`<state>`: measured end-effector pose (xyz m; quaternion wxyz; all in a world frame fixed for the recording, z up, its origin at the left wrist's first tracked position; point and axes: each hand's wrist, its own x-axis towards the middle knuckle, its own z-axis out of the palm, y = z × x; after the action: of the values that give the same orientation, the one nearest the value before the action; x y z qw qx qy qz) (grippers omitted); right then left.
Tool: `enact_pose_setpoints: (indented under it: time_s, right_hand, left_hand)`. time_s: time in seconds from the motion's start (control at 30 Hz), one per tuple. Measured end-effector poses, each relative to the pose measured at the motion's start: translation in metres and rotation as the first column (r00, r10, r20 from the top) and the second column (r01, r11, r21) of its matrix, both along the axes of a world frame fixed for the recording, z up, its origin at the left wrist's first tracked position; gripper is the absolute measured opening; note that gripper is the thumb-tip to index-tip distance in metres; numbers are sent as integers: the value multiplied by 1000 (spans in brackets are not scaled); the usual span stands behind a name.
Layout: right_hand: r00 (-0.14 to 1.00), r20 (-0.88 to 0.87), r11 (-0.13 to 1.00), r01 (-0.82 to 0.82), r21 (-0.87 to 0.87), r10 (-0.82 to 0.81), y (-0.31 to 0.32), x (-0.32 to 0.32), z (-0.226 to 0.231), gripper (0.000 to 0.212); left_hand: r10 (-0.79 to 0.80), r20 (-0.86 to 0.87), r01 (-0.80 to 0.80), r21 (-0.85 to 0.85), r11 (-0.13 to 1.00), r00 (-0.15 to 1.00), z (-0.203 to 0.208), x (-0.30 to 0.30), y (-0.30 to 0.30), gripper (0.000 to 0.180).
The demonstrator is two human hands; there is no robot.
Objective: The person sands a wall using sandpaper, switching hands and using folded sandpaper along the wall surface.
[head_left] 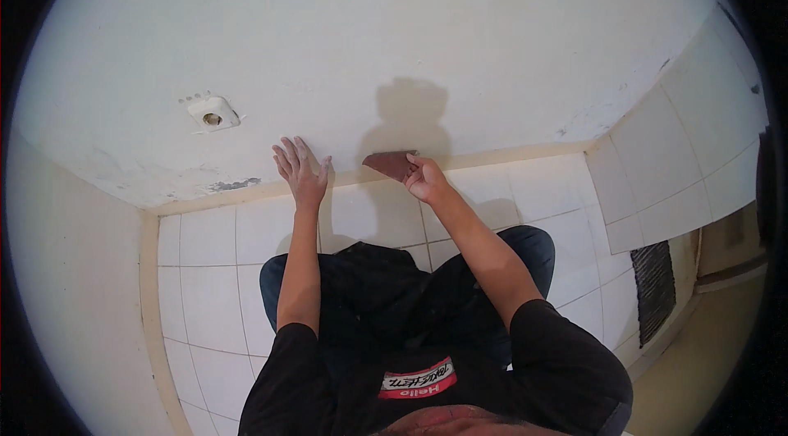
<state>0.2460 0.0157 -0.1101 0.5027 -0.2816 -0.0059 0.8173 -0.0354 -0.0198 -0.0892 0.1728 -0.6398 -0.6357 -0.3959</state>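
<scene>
My right hand (425, 180) pinches a reddish-brown piece of sandpaper (389, 164) between thumb and fingers, low by the wall. The sheet's pointed end faces left, and its upper edge is close to the wall's surface; I cannot tell if it touches. To the left, my left hand (304, 171) is raised with fingers spread, whitish dust on them and nothing in the palm. Its fingertips are at or near the white wall (312, 50); contact is unclear. Grey bare patches (234, 186) mark the wall's lower left.
A white wall socket (213, 116) sits up and left of my left hand. Cream skirting (484, 159) runs along the wall's foot above white floor tiles (205, 235). Side walls close in left and right, the right one partly tiled. A dark ribbed mat (654, 288) lies at right.
</scene>
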Motion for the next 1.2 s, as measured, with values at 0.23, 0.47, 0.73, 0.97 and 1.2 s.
enact_pose_setpoints:
  time_s: [0.23, 0.47, 0.73, 0.97, 1.2]
  right_hand:
    - [970, -196, 989, -147, -17, 141, -9, -12, 33, 34]
    - [966, -26, 952, -250, 174, 258, -8, -3, 22, 45]
    - [978, 2, 976, -210, 65, 210, 1, 9, 2, 40]
    - [968, 26, 966, -246, -80, 249, -28, -2, -3, 51]
    - [905, 83, 905, -423, 48, 418, -29, -11, -14, 56]
  left_hand:
    - [15, -21, -15, 1, 1000, 1000, 0, -6, -5, 88]
    - [5, -39, -6, -43, 999, 999, 2, 3, -4, 94]
    - [-12, -8, 12, -33, 999, 1000, 5, 12, -4, 91]
    - [1, -5, -1, -69, 998, 1000, -2, -2, -10, 92]
    - [1, -39, -4, -76, 997, 999, -6, 0, -3, 96]
